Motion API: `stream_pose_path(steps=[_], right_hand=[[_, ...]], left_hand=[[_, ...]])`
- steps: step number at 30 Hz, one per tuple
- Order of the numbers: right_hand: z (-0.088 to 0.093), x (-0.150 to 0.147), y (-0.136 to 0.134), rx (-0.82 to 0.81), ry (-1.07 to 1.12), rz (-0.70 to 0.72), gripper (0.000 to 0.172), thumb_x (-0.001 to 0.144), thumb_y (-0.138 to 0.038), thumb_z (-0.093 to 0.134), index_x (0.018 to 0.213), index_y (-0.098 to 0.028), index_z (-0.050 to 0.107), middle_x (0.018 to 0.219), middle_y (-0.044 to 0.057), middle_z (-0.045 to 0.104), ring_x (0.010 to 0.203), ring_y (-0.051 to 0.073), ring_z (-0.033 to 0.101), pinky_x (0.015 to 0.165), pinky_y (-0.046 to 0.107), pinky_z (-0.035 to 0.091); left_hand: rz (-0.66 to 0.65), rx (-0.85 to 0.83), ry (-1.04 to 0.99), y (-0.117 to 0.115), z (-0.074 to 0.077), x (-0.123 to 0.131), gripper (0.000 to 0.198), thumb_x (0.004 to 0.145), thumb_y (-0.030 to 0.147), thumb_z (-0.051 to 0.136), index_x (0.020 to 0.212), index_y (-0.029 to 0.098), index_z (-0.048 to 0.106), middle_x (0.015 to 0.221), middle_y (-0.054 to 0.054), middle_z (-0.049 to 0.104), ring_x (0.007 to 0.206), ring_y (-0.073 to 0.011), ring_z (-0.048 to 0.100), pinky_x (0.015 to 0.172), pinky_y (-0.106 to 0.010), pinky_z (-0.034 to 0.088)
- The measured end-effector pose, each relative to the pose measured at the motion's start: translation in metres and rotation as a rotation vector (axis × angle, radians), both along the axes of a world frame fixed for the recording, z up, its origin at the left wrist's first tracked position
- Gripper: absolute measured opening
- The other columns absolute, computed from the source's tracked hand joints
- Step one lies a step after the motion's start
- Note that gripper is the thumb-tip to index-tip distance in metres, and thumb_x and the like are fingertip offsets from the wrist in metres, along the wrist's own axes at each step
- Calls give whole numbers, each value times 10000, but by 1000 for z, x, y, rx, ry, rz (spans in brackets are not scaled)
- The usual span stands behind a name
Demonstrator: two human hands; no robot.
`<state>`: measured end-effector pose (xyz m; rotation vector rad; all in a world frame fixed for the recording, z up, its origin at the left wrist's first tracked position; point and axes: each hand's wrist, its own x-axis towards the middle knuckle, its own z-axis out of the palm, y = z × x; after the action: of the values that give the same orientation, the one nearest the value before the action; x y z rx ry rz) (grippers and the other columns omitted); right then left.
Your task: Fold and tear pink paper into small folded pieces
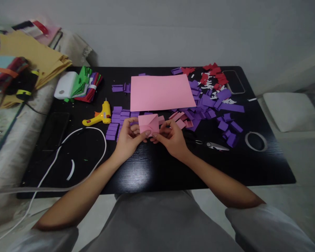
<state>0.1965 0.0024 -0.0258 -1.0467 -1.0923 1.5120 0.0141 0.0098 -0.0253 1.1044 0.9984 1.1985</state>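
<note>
Between my two hands, above the near middle of the black table, is a small folded piece of pink paper [148,122] with creases across its face. My left hand [128,135] grips its left and lower edge, thumb in front and fingers behind. On the other side, my right hand [173,138] pinches the lower right corner between thumb and fingers. Just beyond lies a large pink sheet [161,92]. Small folded pink pieces [180,119] rest right of the held paper. Folded purple pieces [117,119] are by my left hand.
Scissors [212,145] lie right of my hands, near a roll of tape [256,141]. A yellow glue gun [101,114] and a looping white cable [105,140] are on the left. Purple pieces [229,129], red scraps [216,73] and a phone [233,82] occupy the right side.
</note>
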Motion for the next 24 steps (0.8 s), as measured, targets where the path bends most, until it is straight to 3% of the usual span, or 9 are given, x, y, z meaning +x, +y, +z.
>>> stream_pose_path(steps=[7,14,17,20,24], right_hand=[[-1,0,0,6,25,23,481,810,-490,877,925,-252,475,734,-57,741,632,151,774,628,265,649],[-1,0,0,42,-20,23,475,818,-502,864,926,-255,472,713,-52,731,622,164,772,624,283,653],[-2,-1,0,29,-22,37,460,828,-498,850,1004,-256,500,762,-41,740,656,162,771,656,296,666],[-3,-1,2,-5,18,18,548,788,-462,883,1141,-278,507,826,-41,740,712,158,759,679,298,679],[-3,2,6,-56,48,17,601,768,-413,896,1229,-313,523,857,-42,724,779,175,745,710,323,698]], left_hand=[[22,-26,-33,2,1,0,598,735,278,924,1114,225,464,796,38,771,557,-86,656,550,-195,564],[35,-55,-30,4,0,-1,597,753,321,916,1145,220,477,884,-3,786,630,-117,702,538,-208,565],[46,-71,-20,5,1,-1,637,710,282,936,1141,222,471,829,22,774,585,-95,669,524,-188,551],[30,-92,-2,5,1,-2,665,676,249,944,1135,221,462,771,40,755,535,-89,644,486,-174,523],[-27,-81,1,5,3,-5,610,764,296,887,1162,238,428,725,55,735,492,-109,648,466,-198,520]])
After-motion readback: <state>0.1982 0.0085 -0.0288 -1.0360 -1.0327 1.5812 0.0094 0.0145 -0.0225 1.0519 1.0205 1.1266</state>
